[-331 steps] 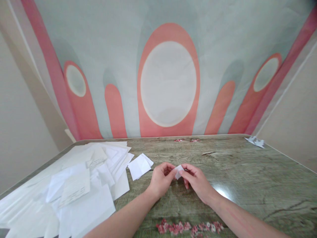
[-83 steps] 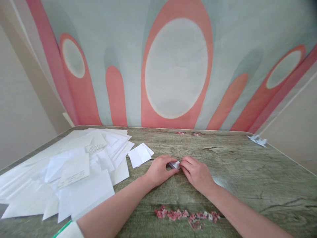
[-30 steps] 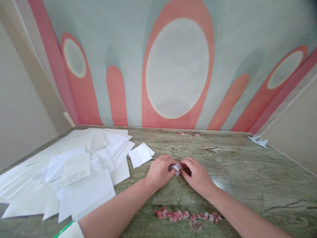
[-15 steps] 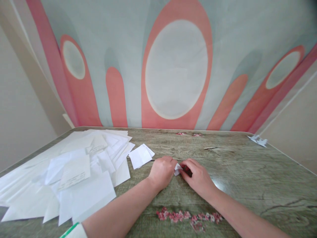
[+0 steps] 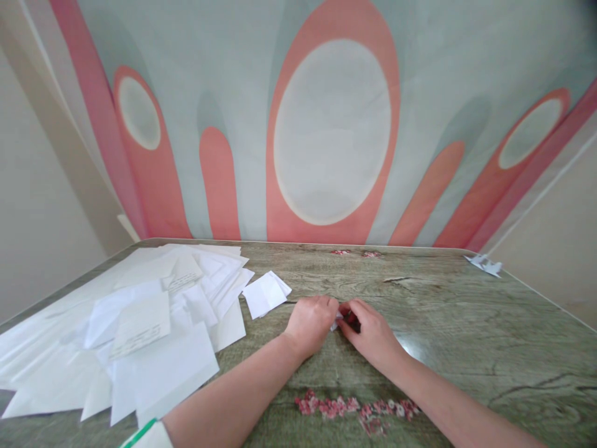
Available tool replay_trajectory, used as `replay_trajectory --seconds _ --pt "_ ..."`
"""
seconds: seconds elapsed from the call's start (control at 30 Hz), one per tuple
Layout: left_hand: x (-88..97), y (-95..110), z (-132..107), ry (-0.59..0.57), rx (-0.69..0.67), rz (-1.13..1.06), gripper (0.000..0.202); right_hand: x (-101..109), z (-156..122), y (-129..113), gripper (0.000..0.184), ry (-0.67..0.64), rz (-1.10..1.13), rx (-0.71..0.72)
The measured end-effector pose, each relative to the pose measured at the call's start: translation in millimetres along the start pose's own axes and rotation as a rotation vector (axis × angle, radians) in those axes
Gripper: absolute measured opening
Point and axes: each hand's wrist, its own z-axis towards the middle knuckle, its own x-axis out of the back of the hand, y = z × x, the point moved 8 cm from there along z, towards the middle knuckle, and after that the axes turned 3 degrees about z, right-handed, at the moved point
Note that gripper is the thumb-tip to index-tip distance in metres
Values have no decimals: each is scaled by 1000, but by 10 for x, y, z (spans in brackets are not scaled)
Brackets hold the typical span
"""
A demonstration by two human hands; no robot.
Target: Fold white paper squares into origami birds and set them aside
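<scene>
Between my hands, just above or on the wood-patterned table [image 5: 448, 330], is a small folded piece of white paper [image 5: 334, 322], mostly covered by my fingers. My left hand [image 5: 311, 323] is closed on its left side, knuckles up. From the right, my right hand [image 5: 366, 323] pinches the paper between thumb and forefinger. A few small white paper squares [image 5: 265, 295] lie overlapped to the left of my left hand.
A large spread of white sheets [image 5: 172, 367], some with printed lines, fills the table's left side. Folded white paper pieces [image 5: 484, 265] stand at the far right edge. A coral-and-grey patterned wall covering [image 5: 252, 155] rises behind the table.
My left hand has shifted slightly to the right, closer to my right hand. Less of the folded paper shows between them now.
</scene>
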Motion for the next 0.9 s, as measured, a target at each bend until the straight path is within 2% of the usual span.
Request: replay_trajectory --seconds 0.17,0.43,0.7,0.9 --pt "-10 15 6 -17 3 -7 5 0 4 7 7 1 -17 -6" --pt "-60 -48 44 -30 87 -96 11 -27 -2 54 21 0 23 -47" --pt "-92 -174 35 21 158 -168 12 -28 15 56 17 9 25 -34" --pt "-33 -206 -83 85 197 -349 13 -37 8 45 15 -2 47 -13"
